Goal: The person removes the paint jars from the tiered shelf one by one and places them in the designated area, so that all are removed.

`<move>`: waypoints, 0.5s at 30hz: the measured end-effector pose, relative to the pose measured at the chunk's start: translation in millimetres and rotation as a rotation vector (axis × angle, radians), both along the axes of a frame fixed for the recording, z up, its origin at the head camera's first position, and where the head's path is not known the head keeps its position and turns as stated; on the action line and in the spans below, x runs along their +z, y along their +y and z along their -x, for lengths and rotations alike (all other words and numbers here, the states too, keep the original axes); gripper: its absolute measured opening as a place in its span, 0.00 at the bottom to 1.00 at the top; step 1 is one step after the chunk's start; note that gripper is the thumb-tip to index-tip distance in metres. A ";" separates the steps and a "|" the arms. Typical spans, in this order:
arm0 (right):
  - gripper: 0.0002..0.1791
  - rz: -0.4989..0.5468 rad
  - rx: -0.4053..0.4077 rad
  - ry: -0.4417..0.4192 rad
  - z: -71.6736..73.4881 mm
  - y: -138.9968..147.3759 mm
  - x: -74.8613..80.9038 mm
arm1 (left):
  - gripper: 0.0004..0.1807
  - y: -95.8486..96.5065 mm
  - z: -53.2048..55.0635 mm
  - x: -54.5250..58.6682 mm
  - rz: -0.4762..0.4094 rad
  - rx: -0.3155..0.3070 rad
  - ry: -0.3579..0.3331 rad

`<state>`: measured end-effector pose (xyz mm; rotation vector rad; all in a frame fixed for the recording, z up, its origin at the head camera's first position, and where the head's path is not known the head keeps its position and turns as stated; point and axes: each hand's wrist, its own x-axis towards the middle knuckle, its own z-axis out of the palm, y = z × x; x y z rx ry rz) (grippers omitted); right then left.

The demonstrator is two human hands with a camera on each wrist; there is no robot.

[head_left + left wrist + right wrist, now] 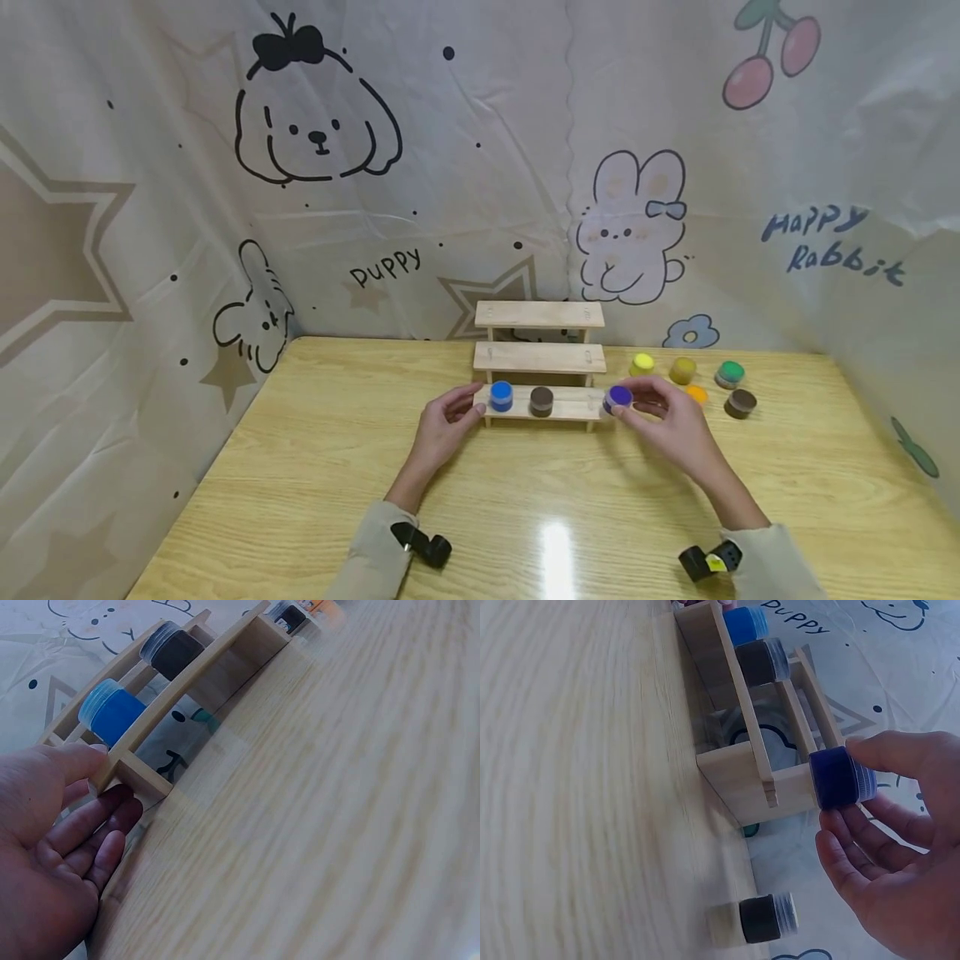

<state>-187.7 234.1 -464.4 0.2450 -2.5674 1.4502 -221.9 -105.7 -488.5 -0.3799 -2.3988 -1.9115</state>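
Note:
A three-tier wooden shelf stand stands at the back of the table. My left hand grips the left end of its lowest step, thumb at the upper edge and fingers curled below. On that step sit a blue paint jar near the left end and a dark brown paint jar around the middle. At the step's right end, my right hand pinches a purple-blue paint jar between thumb and fingers. In the right wrist view this jar appears just off the step's end.
Right of the stand, on the table, are several more jars: yellow, ochre, green, dark brown and orange, the last partly behind my right hand. A printed curtain hangs behind the table.

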 end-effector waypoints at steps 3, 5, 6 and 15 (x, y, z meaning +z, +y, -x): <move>0.20 -0.005 -0.006 0.005 -3.5 3.4 1.2 | 0.21 -0.4 0.4 -0.8 0.003 0.005 0.000; 0.20 -0.015 -0.019 -0.011 -7.1 6.9 2.1 | 0.21 -0.2 0.6 -1.2 0.001 0.004 0.002; 0.20 -0.025 -0.027 -0.018 -9.1 9.0 2.0 | 0.21 -0.1 0.6 -1.0 0.002 0.004 0.001; 0.21 -0.070 -0.072 -0.042 -19.8 27.6 -3.6 | 0.21 0.0 0.3 -0.6 0.000 0.000 0.001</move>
